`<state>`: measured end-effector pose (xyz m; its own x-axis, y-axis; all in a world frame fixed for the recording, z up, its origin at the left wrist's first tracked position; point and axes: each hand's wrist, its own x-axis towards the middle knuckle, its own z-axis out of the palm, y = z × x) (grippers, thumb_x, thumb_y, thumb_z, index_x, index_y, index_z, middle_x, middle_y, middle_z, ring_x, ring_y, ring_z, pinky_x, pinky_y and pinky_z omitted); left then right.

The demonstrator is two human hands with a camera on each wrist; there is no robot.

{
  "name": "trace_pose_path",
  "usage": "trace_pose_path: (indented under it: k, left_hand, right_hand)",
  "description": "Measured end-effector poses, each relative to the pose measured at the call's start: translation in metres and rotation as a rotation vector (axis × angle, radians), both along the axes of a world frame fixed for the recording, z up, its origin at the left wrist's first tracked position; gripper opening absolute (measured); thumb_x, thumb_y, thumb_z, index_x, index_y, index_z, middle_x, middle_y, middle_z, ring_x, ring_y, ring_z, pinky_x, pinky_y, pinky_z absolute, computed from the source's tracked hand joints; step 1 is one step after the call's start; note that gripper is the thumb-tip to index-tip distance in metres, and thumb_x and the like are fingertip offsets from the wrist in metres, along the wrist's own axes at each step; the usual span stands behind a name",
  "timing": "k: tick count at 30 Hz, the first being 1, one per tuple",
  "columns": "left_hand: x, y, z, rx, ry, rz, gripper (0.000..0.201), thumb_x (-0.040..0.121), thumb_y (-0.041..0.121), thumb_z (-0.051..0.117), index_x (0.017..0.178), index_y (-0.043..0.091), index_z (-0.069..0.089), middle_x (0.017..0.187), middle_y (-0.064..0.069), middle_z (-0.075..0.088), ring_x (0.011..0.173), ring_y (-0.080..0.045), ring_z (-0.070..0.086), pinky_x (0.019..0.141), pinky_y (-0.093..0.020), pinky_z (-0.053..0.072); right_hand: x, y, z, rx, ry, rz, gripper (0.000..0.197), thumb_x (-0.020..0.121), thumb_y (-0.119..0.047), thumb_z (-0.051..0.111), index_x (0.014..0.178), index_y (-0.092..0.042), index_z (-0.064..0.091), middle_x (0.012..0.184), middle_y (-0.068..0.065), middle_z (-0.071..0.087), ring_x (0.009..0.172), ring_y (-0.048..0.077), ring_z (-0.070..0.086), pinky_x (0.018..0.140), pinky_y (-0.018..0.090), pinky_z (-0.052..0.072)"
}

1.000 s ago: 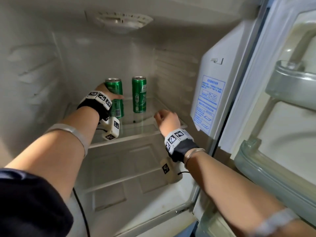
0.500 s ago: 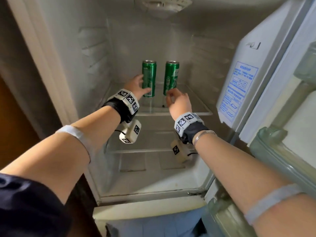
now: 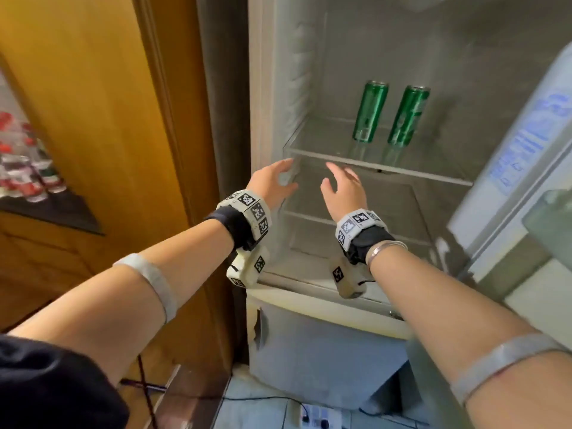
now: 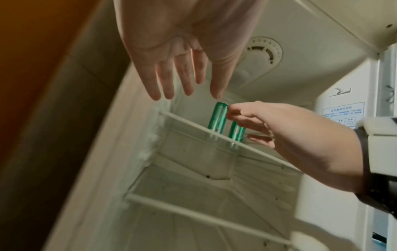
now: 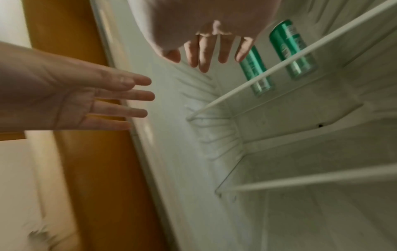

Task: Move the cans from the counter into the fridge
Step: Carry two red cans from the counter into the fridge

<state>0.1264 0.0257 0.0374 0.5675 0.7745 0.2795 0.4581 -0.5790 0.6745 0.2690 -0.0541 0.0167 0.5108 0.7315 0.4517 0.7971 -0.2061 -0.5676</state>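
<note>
Two cans [image 3: 390,114] stand on the fridge shelf [image 3: 380,167] at 1 o'clock — light, stiff, probably slippery. Left hand [image 3: 274,184] and right hand [image 3: 343,188] — fingers apart, empty; best held round the middle.

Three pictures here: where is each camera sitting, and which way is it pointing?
Head: on the head, looking down into the open fridge; both forearms, left hand and right hand show.
Left wrist: under the left hand, facing the glass shelf; its own palm above, the right hand at right.
Right wrist: under the right hand, facing the same shelf; left hand at left.
All three share the two green cans.
</note>
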Motion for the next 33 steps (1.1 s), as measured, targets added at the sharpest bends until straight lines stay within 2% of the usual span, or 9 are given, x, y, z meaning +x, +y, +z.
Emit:
trace_pose_path:
  k: [3,5,10,14,17,21,26,29,33]
  left_hand:
    - [-0.062,-0.030,-0.022,-0.029,0.023,0.081,0.057,0.089,0.023,0.059,0.142,0.020,0.037,0.140,-0.001,0.049,0.130,-0.019,0.045,0.106,-0.028,0.036]
    - [-0.102,-0.052,-0.036,-0.069,0.023,0.154,0.056,0.090,0.022,0.058,0.142,0.023,0.036,0.142,-0.001,0.047,0.132,-0.020,0.044,0.104,-0.031,0.039]
    - [-0.190,-0.095,-0.060,-0.159,0.060,0.321,0.055,0.090,0.025,0.056,0.141,0.028,0.035,0.145,0.002,0.043,0.134,-0.019,0.041,0.105,-0.031,0.039]
    - [-0.250,-0.125,-0.068,-0.200,0.035,0.488,0.056,0.089,0.027,0.058,0.141,0.028,0.037,0.145,0.003,0.042,0.133,-0.017,0.041,0.104,-0.029,0.038]
    - [-0.284,-0.150,-0.070,-0.207,0.030,0.600,0.056,0.089,0.027,0.058,0.141,0.027,0.037,0.145,0.003,0.043,0.133,-0.016,0.041,0.105,-0.030,0.038]
    - [-0.327,-0.190,-0.070,-0.183,0.046,0.730,0.056,0.089,0.025,0.058,0.141,0.024,0.038,0.144,0.003,0.045,0.132,-0.016,0.042,0.104,-0.026,0.035]
    - [-0.370,-0.245,-0.073,-0.238,-0.004,0.853,0.055,0.089,0.024,0.059,0.140,0.027,0.039,0.140,0.003,0.049,0.131,-0.017,0.044,0.096,-0.022,0.033]
    - [-0.396,-0.282,-0.072,-0.243,-0.030,0.939,0.053,0.088,0.023,0.059,0.138,0.028,0.041,0.138,0.003,0.051,0.129,-0.017,0.046,0.102,-0.027,0.036]
    - [-0.437,-0.339,-0.071,-0.221,-0.031,1.064,0.052,0.089,0.022,0.058,0.138,0.026,0.041,0.136,0.001,0.052,0.127,-0.019,0.048,0.101,-0.027,0.037]
  right_hand:
    - [-0.055,-0.019,-0.019,-0.054,0.031,0.104,0.043,0.094,-0.022,0.044,0.137,-0.021,0.045,0.143,0.006,0.045,0.141,0.017,0.025,0.109,0.029,0.027]
    - [-0.093,-0.032,-0.029,-0.095,0.051,0.187,0.043,0.094,-0.022,0.043,0.138,-0.021,0.043,0.145,0.008,0.043,0.142,0.018,0.024,0.110,0.031,0.026]
    - [-0.176,-0.049,-0.046,-0.149,0.047,0.378,0.043,0.096,-0.025,0.043,0.139,-0.021,0.042,0.146,0.006,0.040,0.141,0.021,0.025,0.114,0.038,0.027]
    - [-0.232,-0.050,-0.055,-0.191,0.032,0.522,0.044,0.095,-0.033,0.042,0.139,-0.026,0.039,0.148,0.002,0.038,0.141,0.020,0.027,0.111,0.042,0.032]
    - [-0.268,-0.049,-0.058,-0.184,0.000,0.635,0.044,0.095,-0.034,0.042,0.138,-0.025,0.040,0.147,0.002,0.040,0.140,0.020,0.029,0.110,0.039,0.032]
    - [-0.317,-0.060,-0.063,-0.181,-0.048,0.829,0.042,0.096,-0.030,0.042,0.137,-0.021,0.041,0.144,0.003,0.043,0.139,0.020,0.031,0.111,0.035,0.029]
    - [-0.374,-0.090,-0.069,-0.161,-0.036,1.010,0.039,0.094,-0.027,0.046,0.132,-0.018,0.048,0.138,0.005,0.050,0.133,0.021,0.039,0.109,0.037,0.034]
    - [-0.408,-0.114,-0.068,-0.120,-0.041,1.128,0.037,0.092,-0.023,0.049,0.128,-0.012,0.052,0.130,0.007,0.056,0.126,0.021,0.046,0.106,0.033,0.035]
    - [-0.458,-0.154,-0.065,-0.119,-0.067,1.275,0.035,0.092,-0.021,0.049,0.125,-0.012,0.054,0.127,0.006,0.058,0.123,0.020,0.047,0.103,0.031,0.035]
